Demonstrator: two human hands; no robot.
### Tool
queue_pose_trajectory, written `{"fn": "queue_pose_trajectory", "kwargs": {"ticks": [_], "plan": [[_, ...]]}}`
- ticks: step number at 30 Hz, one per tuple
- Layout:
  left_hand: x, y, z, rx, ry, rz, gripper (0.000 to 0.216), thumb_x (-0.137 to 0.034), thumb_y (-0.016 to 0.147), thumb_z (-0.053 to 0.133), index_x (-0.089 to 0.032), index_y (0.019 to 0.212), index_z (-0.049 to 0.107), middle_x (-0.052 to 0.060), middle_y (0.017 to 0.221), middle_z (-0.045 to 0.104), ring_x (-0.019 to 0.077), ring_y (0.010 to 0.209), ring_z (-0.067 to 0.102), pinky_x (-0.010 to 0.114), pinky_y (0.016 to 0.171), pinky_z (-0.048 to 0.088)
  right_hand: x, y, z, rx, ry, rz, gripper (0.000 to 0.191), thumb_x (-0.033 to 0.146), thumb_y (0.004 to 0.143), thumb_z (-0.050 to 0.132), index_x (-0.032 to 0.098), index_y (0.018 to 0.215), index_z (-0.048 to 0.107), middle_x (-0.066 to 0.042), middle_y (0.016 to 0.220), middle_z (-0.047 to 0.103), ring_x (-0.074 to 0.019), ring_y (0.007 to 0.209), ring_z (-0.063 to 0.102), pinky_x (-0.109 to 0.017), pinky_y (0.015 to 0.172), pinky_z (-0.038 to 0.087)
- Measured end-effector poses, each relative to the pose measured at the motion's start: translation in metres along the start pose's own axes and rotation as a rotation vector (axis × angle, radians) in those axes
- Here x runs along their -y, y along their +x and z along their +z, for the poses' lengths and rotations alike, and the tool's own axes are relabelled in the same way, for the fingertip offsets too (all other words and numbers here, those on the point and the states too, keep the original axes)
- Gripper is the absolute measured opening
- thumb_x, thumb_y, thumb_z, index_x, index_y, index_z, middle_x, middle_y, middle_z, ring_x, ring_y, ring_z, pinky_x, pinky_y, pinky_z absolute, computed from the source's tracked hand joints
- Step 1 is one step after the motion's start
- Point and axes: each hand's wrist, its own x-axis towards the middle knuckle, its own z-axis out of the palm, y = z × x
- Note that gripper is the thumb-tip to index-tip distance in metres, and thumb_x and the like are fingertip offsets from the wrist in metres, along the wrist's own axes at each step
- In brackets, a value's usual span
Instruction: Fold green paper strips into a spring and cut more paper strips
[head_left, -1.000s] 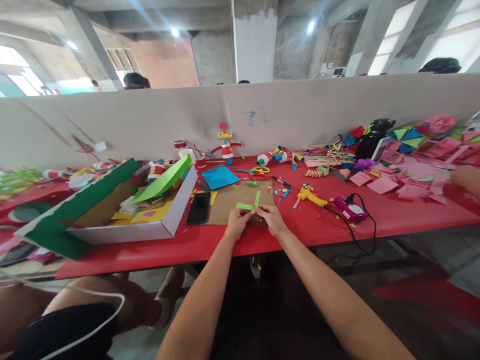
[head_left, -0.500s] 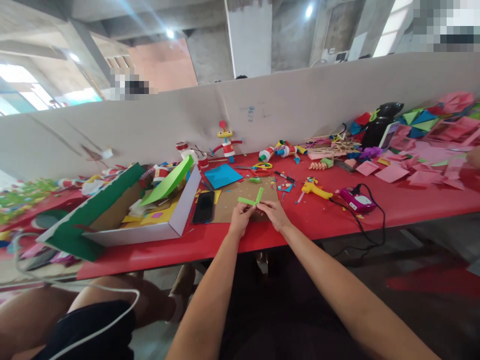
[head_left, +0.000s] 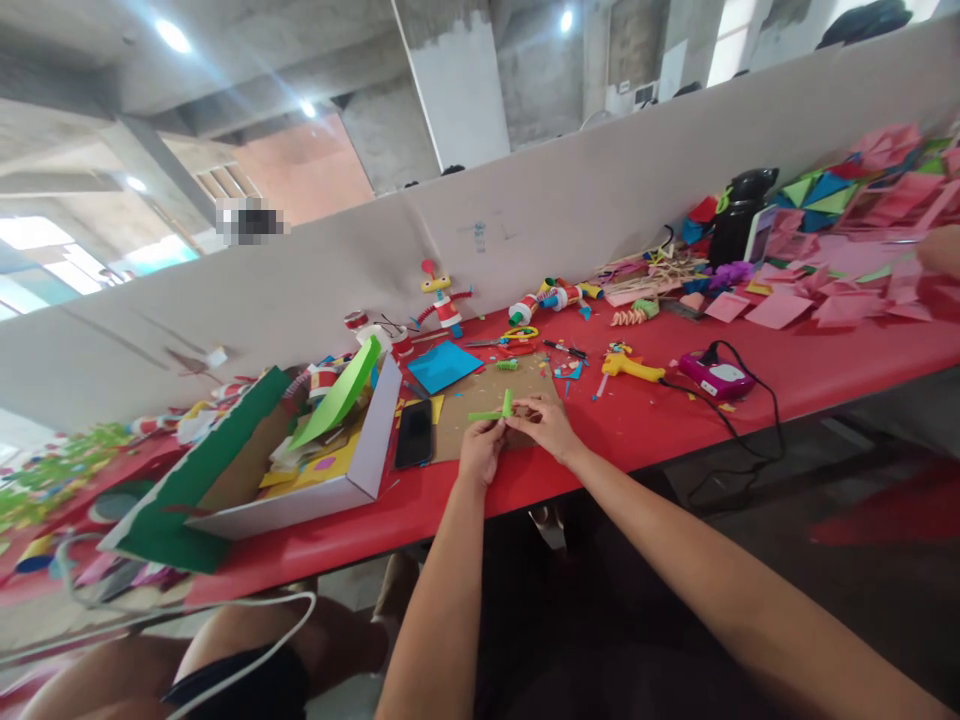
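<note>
Two green paper strips (head_left: 495,410) cross each other at a right angle just above a brown cardboard sheet (head_left: 465,425) on the red table (head_left: 645,420). My left hand (head_left: 480,450) pinches them from the left and my right hand (head_left: 546,422) pinches them from the right, fingertips meeting at the crossing. A black phone (head_left: 415,434) lies to the left of my hands.
An open white box with a green lid (head_left: 225,470) holds coloured paper at the left. A blue sheet (head_left: 444,366), scissors (head_left: 517,335), a yellow glue gun (head_left: 630,367), a pink corded tool (head_left: 716,377), a paper robot figure (head_left: 441,297) and pink paper pieces (head_left: 825,300) lie behind. Another person's hand (head_left: 941,248) is at far right.
The view has tilted and shifted left. My hands have stayed together on the green strips, which now look shorter, one folded over the other.
</note>
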Motion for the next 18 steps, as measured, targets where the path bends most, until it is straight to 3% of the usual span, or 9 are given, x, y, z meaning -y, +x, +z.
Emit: {"fn": "queue_pose_trajectory", "kwargs": {"ticks": [3,8,12,18], "plan": [[-0.0003,0.0,-0.0013,0.005,-0.011,-0.019,0.024,-0.028,0.052,0.077,-0.013,0.067,0.065,0.003,0.066,0.065,0.0123,0.062,0.06,0.026,0.064,0.046,0.0064,-0.001,-0.001,0.015,0.084,0.033,0.031,0.04,0.065,0.067,0.017,0.086,0.068,-0.003,0.087,0.058,-0.0139,0.072,0.054,-0.026,0.067,0.043],[0.0001,0.0017,-0.0019,0.032,-0.037,0.03,0.028,-0.025,0.058,0.075,-0.015,0.082,0.064,0.002,0.072,0.066,0.01,0.061,0.059,0.023,0.062,0.045,0.0108,-0.0008,-0.0039,0.057,0.27,0.122,0.024,0.038,0.069,0.064,0.017,0.079,0.066,-0.001,0.073,0.063,-0.0145,0.068,0.055,-0.026,0.065,0.043],[0.0016,0.0015,-0.0008,0.03,-0.008,0.021,0.023,-0.028,0.059,0.075,-0.014,0.074,0.064,0.001,0.063,0.064,0.0103,0.056,0.058,0.022,0.057,0.045,0.0079,-0.0011,-0.006,0.07,0.286,0.123,0.024,0.04,0.071,0.06,0.017,0.072,0.067,0.0,0.068,0.063,-0.0142,0.065,0.055,-0.025,0.062,0.041],[0.003,-0.0013,0.0045,-0.029,0.05,0.038,0.025,-0.03,0.058,0.075,-0.013,0.075,0.067,0.003,0.066,0.067,0.012,0.06,0.061,0.024,0.061,0.046,0.0047,-0.0013,-0.0055,0.044,0.307,0.137,0.025,0.042,0.07,0.061,0.018,0.071,0.068,0.0,0.066,0.064,-0.0148,0.063,0.055,-0.025,0.06,0.042]]}}
